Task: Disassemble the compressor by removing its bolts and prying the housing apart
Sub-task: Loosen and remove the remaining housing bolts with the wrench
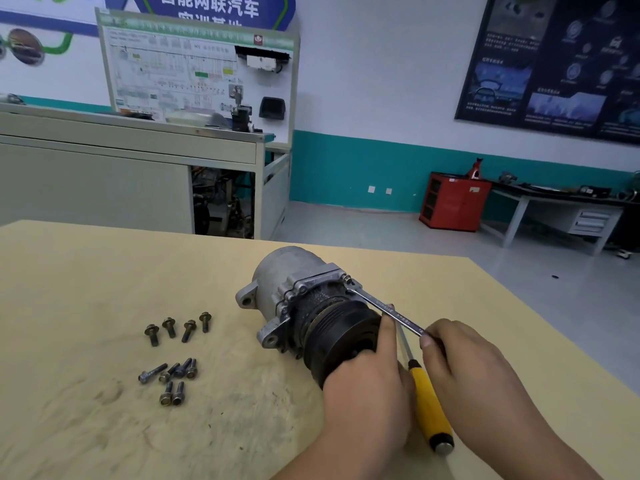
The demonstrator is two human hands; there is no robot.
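A grey metal compressor (294, 282) lies on its side on the tan table, its black pulley facing me. My left hand (367, 382) grips the pulley from the near side. A slim steel wrench (384, 308) runs from a bolt (347, 279) at the housing's upper right corner down to my right hand (460, 358), which pinches its near end. Several removed bolts (173, 355) lie loose on the table to the left of the compressor.
A screwdriver with a yellow handle (431, 410) lies on the table (86, 289) between my hands. The table's right edge runs diagonally past my right arm. Beyond are a grey cabinet (104, 174), a red cabinet (453, 202) and a workbench.
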